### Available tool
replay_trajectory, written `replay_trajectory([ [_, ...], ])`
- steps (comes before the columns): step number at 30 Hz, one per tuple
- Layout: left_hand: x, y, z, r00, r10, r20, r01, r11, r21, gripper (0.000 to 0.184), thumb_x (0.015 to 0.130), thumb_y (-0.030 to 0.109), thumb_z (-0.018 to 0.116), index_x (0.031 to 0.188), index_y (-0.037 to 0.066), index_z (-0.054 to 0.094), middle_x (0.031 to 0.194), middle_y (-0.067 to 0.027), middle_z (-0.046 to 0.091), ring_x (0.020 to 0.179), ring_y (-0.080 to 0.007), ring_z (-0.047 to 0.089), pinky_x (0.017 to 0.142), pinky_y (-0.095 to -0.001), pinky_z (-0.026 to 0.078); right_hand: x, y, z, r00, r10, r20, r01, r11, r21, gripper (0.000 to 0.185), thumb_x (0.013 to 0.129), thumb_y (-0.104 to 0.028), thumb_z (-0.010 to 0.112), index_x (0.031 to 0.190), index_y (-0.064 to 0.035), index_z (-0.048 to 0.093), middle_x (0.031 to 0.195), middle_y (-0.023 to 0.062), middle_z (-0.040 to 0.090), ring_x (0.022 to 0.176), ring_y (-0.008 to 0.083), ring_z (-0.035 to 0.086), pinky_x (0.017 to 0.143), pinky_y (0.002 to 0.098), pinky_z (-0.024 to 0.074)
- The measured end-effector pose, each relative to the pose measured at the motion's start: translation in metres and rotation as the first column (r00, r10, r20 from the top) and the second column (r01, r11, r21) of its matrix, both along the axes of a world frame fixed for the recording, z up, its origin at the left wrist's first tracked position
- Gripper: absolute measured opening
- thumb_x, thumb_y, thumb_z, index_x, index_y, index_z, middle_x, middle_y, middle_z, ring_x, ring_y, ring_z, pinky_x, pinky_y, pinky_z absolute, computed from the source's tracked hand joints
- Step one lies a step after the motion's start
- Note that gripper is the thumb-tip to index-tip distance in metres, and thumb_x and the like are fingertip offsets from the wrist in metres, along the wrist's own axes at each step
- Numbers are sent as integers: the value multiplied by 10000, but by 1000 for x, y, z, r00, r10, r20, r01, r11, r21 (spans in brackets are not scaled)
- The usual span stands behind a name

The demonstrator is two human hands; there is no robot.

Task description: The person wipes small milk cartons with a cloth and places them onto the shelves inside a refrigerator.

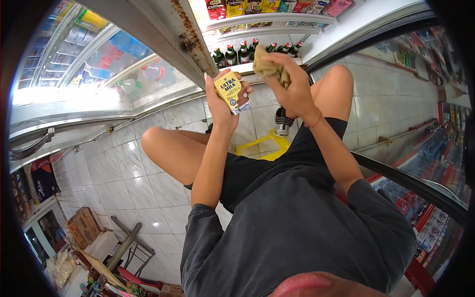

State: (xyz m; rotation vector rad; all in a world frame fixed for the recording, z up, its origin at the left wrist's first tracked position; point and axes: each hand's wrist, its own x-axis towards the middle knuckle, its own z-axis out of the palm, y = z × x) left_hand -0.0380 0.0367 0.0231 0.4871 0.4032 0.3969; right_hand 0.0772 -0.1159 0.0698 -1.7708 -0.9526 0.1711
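Near the middle of the head view, my left hand is wrapped round a small yellow milk carton. The carton's front, lettered "ULTRA MILK", faces up toward the camera, and its lower end is brown and white. To the right, my right hand grips a crumpled tan cloth. The cloth hangs apart from the carton, just in front of a row of dark bottles on the fridge's bottom shelf.
An open glass door stands at the right. Upper left is a closed glass panel beside a rusty post. Cartons line an upper shelf. A yellow frame lies on the tiled floor between my legs.
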Motion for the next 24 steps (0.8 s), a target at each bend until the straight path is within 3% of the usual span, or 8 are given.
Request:
replay_trajectory([
  [1, 0, 0, -1, 1000, 5, 1, -5, 1000, -3, 645, 1090, 604, 284, 1239, 43, 565, 970, -106, 653, 732, -245, 676, 574, -326, 545, -9, -1, 2, 1000, 5, 1, -5, 1000, -3, 431, 847, -16, 717, 1269, -39, 636, 1347, 169, 604, 1195, 285, 614, 993, 362, 500],
  [3, 5, -1, -2, 994, 45, -98, -50, 997, -52, 618, 1093, 579, 317, 1221, 38, 587, 1001, -107, 678, 793, -224, 670, 670, -354, 557, -25, 2, 6, 952, 87, 292, -101, 994, 32, 445, 826, 10, 720, 1259, -51, 638, 1340, 183, 591, 1222, 319, 591, 1038, 385, 477],
  [7, 2, 1, -16, 986, 17, -166, -23, 999, -30, 591, 1095, 560, 353, 1240, 44, 602, 1034, -113, 699, 862, -220, 667, 788, -373, 561, -57, 2, -16, 921, 288, 263, -288, 957, -39, 520, 790, 48, 745, 1282, -86, 644, 1212, 141, 539, 1116, 323, 581, 996, 386, 480],
  [11, -2, -5, -17, 968, -26, -249, 22, 1000, -22, 633, 1071, 619, 370, 1222, 62, 631, 1018, -95, 690, 870, -225, 679, 784, -374, 567, -49, -1, -23, 929, 280, 243, -269, 960, -81, 550, 768, 60, 751, 1285, -110, 670, 1183, 129, 524, 1091, 312, 577, 941, 392, 503],
  [12, 2, -9, -17, 965, -38, -259, 29, 999, -39, 604, 1064, 624, 385, 1203, 93, 637, 983, -62, 688, 790, -193, 673, 690, -336, 562, -43, 2, -22, 928, 274, 251, -263, 962, -78, 550, 768, 60, 751, 1285, -110, 670, 1183, 129, 524, 1091, 312, 577, 941, 392, 503],
  [17, 0, -20, -24, 951, -237, -198, 239, 971, -11, 512, 1069, 584, 387, 1167, 151, 642, 957, -11, 699, 716, -132, 678, 567, -245, 532, -9, 16, -3, 911, 295, 287, -263, 954, -145, 457, 830, -4, 730, 1270, -117, 681, 1177, 139, 542, 1100, 319, 592, 926, 394, 517],
  [21, 5, -18, -6, 940, -180, -288, 156, 982, -105, 511, 1071, 564, 394, 1177, 132, 646, 956, -30, 706, 782, -173, 710, 641, -300, 593, -20, 8, 2, 846, 387, 366, -349, 922, -168, 432, 837, -46, 741, 1249, -168, 694, 1165, 111, 572, 1087, 308, 611, 891, 396, 539],
  [24, 3, -6, -19, 970, -172, -170, 149, 979, -138, 535, 1062, 569, 407, 1165, 111, 663, 1040, -74, 721, 891, -218, 733, 726, -363, 608, -31, -1, 8, 793, 458, 401, -372, 886, -277, 425, 832, -126, 769, 1240, -223, 704, 1109, 64, 596, 920, 250, 654, 730, 366, 562],
])
